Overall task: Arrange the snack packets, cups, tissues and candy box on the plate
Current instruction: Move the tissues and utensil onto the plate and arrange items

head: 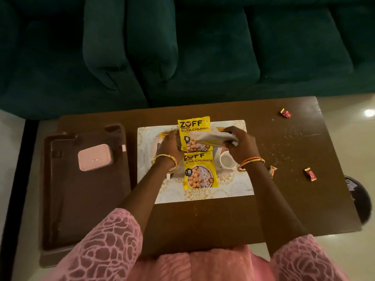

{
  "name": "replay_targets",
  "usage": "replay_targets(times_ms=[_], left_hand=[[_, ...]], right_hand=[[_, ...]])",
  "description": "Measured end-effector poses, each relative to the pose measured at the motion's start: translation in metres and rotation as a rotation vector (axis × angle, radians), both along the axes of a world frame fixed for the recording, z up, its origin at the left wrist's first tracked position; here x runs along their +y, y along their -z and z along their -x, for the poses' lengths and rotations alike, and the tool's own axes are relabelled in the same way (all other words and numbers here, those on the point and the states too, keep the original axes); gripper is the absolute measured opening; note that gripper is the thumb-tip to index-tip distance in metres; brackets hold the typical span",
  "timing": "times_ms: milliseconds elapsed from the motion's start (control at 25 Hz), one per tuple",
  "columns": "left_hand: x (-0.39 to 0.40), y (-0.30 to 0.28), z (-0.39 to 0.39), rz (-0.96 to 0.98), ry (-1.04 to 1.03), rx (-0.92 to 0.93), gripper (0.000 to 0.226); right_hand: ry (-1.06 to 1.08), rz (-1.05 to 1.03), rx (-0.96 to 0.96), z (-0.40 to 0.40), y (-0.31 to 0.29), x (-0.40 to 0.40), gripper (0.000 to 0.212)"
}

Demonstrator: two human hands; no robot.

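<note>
Risk entry: your right hand (241, 148) fingers pinch tissues (215, 137) over the plate (160, 136); left hand (169, 148) grips a packet (193, 128). Dragging may topple the cup (227, 161).

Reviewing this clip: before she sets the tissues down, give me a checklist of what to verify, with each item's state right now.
1. Tissues held: ok, the right hand grips them above the plate.
2. Left hand steadying the far snack packet: cannot tell, it lies at the packet's left edge, grip unclear.
3. Near snack packet on the plate: ok, lying flat.
4. Cup upright: ok, under the right wrist, so a risk of knocking.
5. Candy box on the plate: not ok, it sits on the brown tray.
6. Loose candies collected: not ok, scattered on the table.
</note>
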State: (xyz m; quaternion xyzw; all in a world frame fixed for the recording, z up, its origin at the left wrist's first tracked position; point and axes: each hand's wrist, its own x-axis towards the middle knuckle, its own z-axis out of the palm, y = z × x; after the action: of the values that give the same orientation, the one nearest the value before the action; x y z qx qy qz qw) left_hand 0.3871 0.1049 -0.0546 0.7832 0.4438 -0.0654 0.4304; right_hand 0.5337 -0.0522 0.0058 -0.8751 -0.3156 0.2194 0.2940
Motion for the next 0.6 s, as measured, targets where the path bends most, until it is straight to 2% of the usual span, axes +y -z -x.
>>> replay_targets(times_ms=[160, 320, 600], left_hand=[[0.005, 0.038, -0.026, 0.139, -0.089, 0.144, 0.048], [0.015, 0.075, -0.047, 0.171, -0.198, 0.025, 0.043], [0.028, 0.083, -0.046, 0.160, -0.249, 0.058, 0.030]], right_hand=[[0.099, 0.005, -0.026, -0.033, 0.043, 0.000, 0.030], [0.087, -0.018, -0.014, -0.040, 0.070, 0.006, 0.032], [0.039, -0.026, 0.003, -0.039, 0.077, 0.016, 0.032]])
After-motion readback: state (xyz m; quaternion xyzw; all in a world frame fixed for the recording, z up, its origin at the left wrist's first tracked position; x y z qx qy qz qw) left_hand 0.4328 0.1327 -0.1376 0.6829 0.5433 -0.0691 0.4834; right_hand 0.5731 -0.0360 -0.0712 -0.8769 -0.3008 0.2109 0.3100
